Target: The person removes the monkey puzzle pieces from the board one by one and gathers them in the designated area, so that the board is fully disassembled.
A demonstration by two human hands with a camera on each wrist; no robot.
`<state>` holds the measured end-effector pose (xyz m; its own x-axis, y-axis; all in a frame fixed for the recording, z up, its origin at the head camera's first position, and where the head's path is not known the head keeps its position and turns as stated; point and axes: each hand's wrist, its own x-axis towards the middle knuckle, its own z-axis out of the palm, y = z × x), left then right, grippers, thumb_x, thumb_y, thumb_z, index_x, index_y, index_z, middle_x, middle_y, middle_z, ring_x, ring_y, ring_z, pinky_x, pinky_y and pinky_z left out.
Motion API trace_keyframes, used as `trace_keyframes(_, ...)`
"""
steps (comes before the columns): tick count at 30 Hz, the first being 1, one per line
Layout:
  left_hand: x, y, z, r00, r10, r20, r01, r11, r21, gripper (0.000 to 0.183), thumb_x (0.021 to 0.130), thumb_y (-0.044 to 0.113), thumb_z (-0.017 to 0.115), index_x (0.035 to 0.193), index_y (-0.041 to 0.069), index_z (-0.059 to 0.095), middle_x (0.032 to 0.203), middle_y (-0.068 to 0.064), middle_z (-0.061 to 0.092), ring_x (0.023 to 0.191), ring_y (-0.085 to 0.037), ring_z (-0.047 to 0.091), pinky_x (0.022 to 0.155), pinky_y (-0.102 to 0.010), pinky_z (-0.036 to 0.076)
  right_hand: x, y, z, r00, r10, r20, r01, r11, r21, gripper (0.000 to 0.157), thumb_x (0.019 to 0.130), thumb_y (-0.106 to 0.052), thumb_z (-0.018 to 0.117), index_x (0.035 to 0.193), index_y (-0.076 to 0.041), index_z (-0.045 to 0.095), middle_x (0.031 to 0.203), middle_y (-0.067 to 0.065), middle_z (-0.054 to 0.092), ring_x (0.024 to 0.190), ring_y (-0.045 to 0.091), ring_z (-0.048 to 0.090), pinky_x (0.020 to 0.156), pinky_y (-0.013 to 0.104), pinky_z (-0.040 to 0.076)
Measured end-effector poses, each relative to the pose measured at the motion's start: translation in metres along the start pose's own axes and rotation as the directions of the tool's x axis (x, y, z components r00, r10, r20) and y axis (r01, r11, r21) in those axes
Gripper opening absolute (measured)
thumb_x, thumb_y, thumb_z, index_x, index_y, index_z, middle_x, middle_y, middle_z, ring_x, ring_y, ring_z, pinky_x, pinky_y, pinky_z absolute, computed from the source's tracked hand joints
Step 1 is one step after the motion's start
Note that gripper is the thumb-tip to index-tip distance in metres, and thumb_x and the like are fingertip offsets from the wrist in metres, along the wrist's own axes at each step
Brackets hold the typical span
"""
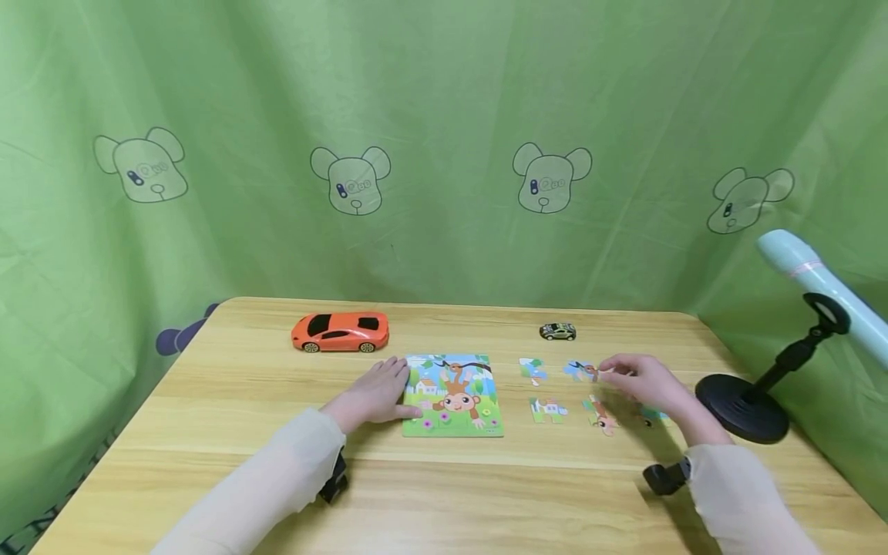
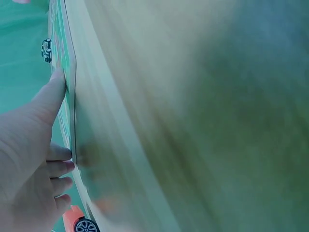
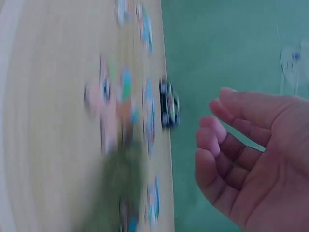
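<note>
A square monkey picture puzzle board [image 1: 454, 397] lies on the table. My left hand [image 1: 378, 393] rests along its left side; the thumb [image 2: 50, 94] lies over the board and the other fingers are at its edge. To the right are several loose puzzle pieces, among them a house piece [image 1: 548, 410], a monkey-face piece [image 1: 602, 418] and a branch piece [image 1: 581, 370]. My right hand [image 1: 640, 378] hovers beside the branch piece. In the right wrist view its fingers [image 3: 207, 166] are loosely bent, with nothing between them and the thumb.
An orange toy car [image 1: 340, 332] stands at the back left. A small dark toy car [image 1: 558, 331] is behind the pieces. At the right, a light blue microphone [image 1: 825, 285] sits on a black stand [image 1: 742, 408]. A green curtain [image 1: 444, 154] hangs behind the wooden table [image 1: 444, 501].
</note>
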<state>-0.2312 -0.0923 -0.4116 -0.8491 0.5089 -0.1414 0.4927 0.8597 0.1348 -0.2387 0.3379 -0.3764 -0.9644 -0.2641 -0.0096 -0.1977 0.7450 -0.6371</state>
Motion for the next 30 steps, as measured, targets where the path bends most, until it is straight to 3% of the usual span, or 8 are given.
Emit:
trace_keyframes(4,-0.001,0.001,0.001,1.0,0.017,-0.019,-0.017,1.0,0.016,0.084,0.086,0.057,0.05,0.14,-0.006,0.031,0.145,-0.021,0.027,0.134,-0.034,0.021,0.109,-0.042,0.016,0.011,-0.021,0.017,0.998,-0.048,0.038,0.047,0.998,0.037,0.033,0.093,-0.023,0.056,0.113,0.003,0.06,0.093,0.015,0.059,0.074,0.029,0.055,0.059,0.037,0.051)
trace_keyframes(8,-0.004,0.0,0.002,0.999,0.026,-0.027,-0.025,1.0,0.014,0.084,0.088,0.057,0.048,0.14,-0.006,0.03,0.146,-0.021,0.026,0.134,-0.034,0.021,0.109,-0.043,0.016,0.022,-0.041,0.037,0.992,-0.081,0.092,0.074,0.994,0.076,0.03,0.092,-0.021,0.057,0.112,0.002,0.06,0.089,0.015,0.058,0.072,0.031,0.055,0.059,0.039,0.051)
trace_keyframes(17,-0.012,-0.007,0.005,0.999,0.054,0.001,-0.054,0.998,-0.045,0.089,0.086,0.06,0.048,0.143,-0.003,0.023,0.149,-0.018,0.019,0.136,-0.033,0.016,0.109,-0.043,0.015,0.04,-0.083,0.081,0.956,-0.222,0.192,0.212,0.974,0.075,0.021,0.09,-0.013,0.058,0.104,0.002,0.064,0.08,0.006,0.058,0.069,0.022,0.055,0.057,0.032,0.051)
trace_keyframes(22,-0.016,-0.006,0.004,0.997,0.072,0.02,-0.072,0.996,-0.043,0.094,0.083,0.065,0.046,0.145,-0.001,0.02,0.15,-0.016,0.015,0.136,-0.031,0.014,0.11,-0.042,0.013,0.046,-0.108,0.105,0.93,-0.272,0.248,0.26,0.962,0.08,0.019,0.089,-0.011,0.06,0.103,0.0,0.063,0.079,0.001,0.056,0.069,0.017,0.053,0.058,0.027,0.049)
trace_keyframes(30,-0.019,-0.004,0.004,0.996,0.085,0.029,-0.084,0.995,-0.054,0.102,0.078,0.068,0.051,0.145,-0.002,0.019,0.15,-0.017,0.014,0.136,-0.033,0.014,0.11,-0.043,0.013,0.055,-0.136,0.141,0.864,-0.368,0.343,0.366,0.928,0.075,0.027,0.086,-0.007,0.064,0.111,0.002,0.059,0.076,-0.002,0.056,0.064,0.012,0.053,0.058,0.025,0.049)
